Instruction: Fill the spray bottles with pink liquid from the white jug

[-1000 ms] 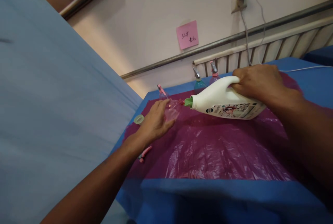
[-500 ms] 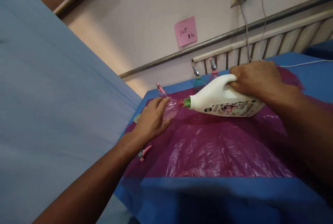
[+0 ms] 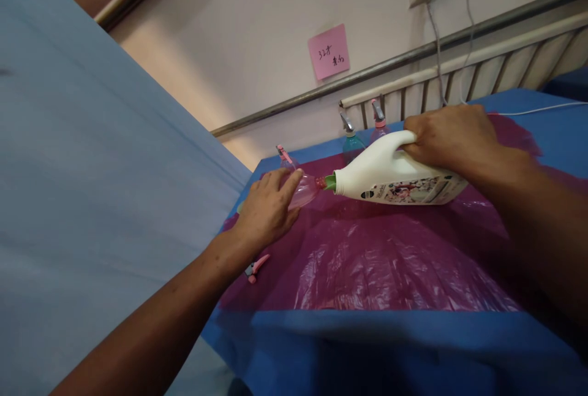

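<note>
My right hand point(image 3: 452, 138) grips the handle of a large white detergent jug point(image 3: 390, 175), tipped on its side with its green spout pointing left. The spout meets the mouth of a small clear pink bottle point(image 3: 304, 190), which my left hand point(image 3: 266, 209) holds steady by its body. Both rest over a crinkled magenta plastic sheet point(image 3: 376, 261) spread on a blue-covered table point(image 3: 367, 347).
A pink spray-trigger head point(image 3: 255, 268) lies on the sheet near my left wrist. Three spray bottles point(image 3: 351, 138) stand at the table's far edge by a railing. A blue cloth panel point(image 3: 92, 169) fills the left. A pink note point(image 3: 329, 51) is stuck on the wall.
The jug's spout has edged closer to the small bottle's mouth. My left hand shifted slightly round the bottle. The view moved a little.
</note>
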`<state>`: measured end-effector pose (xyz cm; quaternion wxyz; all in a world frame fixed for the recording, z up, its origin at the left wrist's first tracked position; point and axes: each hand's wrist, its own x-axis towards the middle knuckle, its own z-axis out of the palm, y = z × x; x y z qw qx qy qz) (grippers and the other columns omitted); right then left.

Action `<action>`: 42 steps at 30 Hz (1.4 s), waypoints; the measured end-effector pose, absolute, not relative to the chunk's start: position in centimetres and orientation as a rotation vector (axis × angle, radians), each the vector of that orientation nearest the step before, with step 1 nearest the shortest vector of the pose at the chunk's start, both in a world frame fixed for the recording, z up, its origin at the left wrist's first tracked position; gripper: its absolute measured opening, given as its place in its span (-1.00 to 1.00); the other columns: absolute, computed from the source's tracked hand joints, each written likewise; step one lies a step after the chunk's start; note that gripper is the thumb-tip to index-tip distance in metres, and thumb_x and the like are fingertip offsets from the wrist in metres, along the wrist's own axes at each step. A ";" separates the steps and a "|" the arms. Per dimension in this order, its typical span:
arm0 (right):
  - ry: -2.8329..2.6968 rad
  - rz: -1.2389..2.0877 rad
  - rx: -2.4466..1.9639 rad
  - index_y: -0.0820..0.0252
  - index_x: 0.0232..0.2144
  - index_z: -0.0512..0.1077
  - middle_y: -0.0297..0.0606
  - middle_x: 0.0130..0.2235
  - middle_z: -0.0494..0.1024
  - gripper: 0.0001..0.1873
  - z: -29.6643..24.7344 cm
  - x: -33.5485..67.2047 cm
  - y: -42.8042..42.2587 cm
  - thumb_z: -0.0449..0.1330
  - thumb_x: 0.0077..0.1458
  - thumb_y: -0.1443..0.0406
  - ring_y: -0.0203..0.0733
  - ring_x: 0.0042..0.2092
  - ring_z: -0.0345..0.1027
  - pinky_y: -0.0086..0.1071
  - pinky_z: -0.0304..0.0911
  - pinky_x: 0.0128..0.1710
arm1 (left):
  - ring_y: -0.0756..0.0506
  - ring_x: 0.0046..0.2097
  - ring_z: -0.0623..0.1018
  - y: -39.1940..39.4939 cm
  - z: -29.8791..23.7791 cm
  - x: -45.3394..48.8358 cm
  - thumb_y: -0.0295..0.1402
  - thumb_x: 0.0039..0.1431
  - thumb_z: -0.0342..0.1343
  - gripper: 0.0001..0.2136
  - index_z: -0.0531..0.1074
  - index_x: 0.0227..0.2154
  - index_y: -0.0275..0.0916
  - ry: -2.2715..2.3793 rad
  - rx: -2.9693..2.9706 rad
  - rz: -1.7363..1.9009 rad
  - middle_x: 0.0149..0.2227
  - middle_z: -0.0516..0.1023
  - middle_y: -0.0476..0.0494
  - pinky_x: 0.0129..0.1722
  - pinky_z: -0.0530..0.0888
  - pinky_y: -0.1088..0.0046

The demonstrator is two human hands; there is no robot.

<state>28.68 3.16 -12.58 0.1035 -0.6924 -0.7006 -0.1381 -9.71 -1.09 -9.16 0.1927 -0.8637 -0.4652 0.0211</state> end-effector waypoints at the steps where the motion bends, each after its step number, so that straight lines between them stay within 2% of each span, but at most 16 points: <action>1: -2.069 -0.408 -2.038 -0.02 -0.06 0.69 -0.06 -0.22 0.72 -0.52 -12.6 28.6 3.1 0.07 0.32 -0.05 0.01 -0.30 0.42 -0.19 -0.13 -0.31 | -0.53 0.34 0.52 -1.1 -9.1 -9.7 -0.34 0.36 0.29 -0.25 0.17 0.54 -0.17 -1.302 -2.422 0.060 0.44 0.40 -0.52 0.25 0.56 -0.18; 4: -2.081 -0.404 -2.033 -0.01 -0.05 0.69 -0.05 -0.22 0.71 -0.51 -12.5 28.6 3.0 0.06 0.33 -0.04 0.01 -0.30 0.42 -0.18 -0.13 -0.30 | -0.55 0.34 0.51 -1.1 -9.1 -9.7 -0.37 0.34 0.29 -0.23 0.17 0.55 -0.19 -1.285 -2.423 0.059 0.45 0.40 -0.54 0.25 0.55 -0.19; 9: -2.078 -0.405 -2.036 -0.02 -0.04 0.70 -0.05 -0.23 0.71 -0.52 -12.6 28.6 3.1 0.09 0.32 -0.05 0.03 -0.30 0.40 -0.18 -0.11 -0.29 | -0.53 0.35 0.49 -1.2 -9.1 -9.7 -0.37 0.32 0.33 -0.20 0.16 0.55 -0.11 -1.270 -2.416 0.049 0.45 0.40 -0.48 0.26 0.53 -0.17; 15: -2.082 -0.402 -2.016 0.00 -0.04 0.70 -0.04 -0.23 0.70 -0.51 -12.6 28.5 3.1 0.08 0.32 -0.06 0.03 -0.29 0.42 -0.18 -0.11 -0.28 | -0.55 0.40 0.46 -1.5 -8.9 -9.2 -0.39 0.34 0.30 -0.24 0.20 0.55 -0.13 -1.307 -2.377 0.104 0.48 0.38 -0.48 0.31 0.48 -0.18; 33: -2.083 -0.391 -2.020 -0.01 -0.02 0.71 -0.05 -0.24 0.69 -0.49 -12.6 28.2 3.0 0.08 0.31 -0.06 0.02 -0.29 0.44 -0.18 -0.07 -0.26 | -0.52 0.42 0.43 -1.3 -8.9 -9.0 -0.37 0.32 0.32 -0.22 0.19 0.53 0.00 -1.273 -2.353 0.125 0.47 0.39 -0.36 0.34 0.46 -0.16; 42: -2.104 -0.383 -2.010 0.00 -0.06 0.69 -0.03 -0.23 0.70 -0.49 -12.6 28.2 3.0 0.07 0.31 -0.08 0.05 -0.28 0.44 -0.17 -0.08 -0.27 | -0.54 0.46 0.40 -1.5 -8.4 -8.3 -0.39 0.33 0.28 -0.23 0.19 0.55 -0.10 -1.307 -2.339 0.213 0.51 0.35 -0.43 0.36 0.43 -0.20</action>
